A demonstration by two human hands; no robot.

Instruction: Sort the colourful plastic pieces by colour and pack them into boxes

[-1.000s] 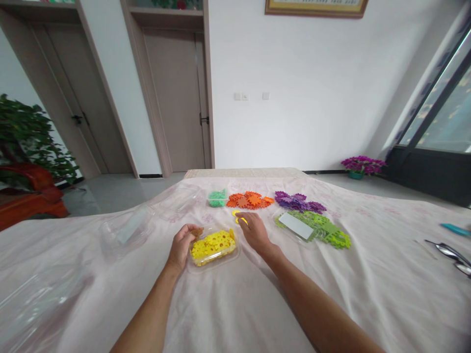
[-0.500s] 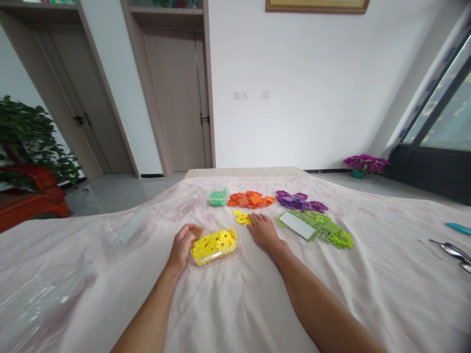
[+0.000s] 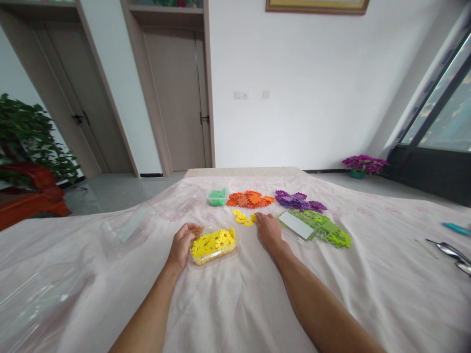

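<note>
A clear plastic tray (image 3: 232, 253) full of yellow flower-shaped pieces (image 3: 212, 242) sits on the cloth in front of me. My left hand (image 3: 183, 243) grips its left edge, fingers curled on the rim. My right hand (image 3: 270, 229) lies on the cloth to the tray's right, fingers reaching toward a small cluster of loose yellow pieces (image 3: 241, 217). Its fingertips touch the nearest piece; whether they pinch it is unclear.
Behind lie a small tub of green pieces (image 3: 217, 197), an orange pile (image 3: 250, 199), a purple pile (image 3: 297, 201) and lime-green pieces (image 3: 331, 233) with a white-labelled lid (image 3: 296, 225). Empty clear trays (image 3: 129, 227) sit left. Metal tools (image 3: 449, 252) lie at the right.
My right hand has slid to the right and back, uncovering the loose yellow pieces that it lay over. The left hand and tray have stayed put.
</note>
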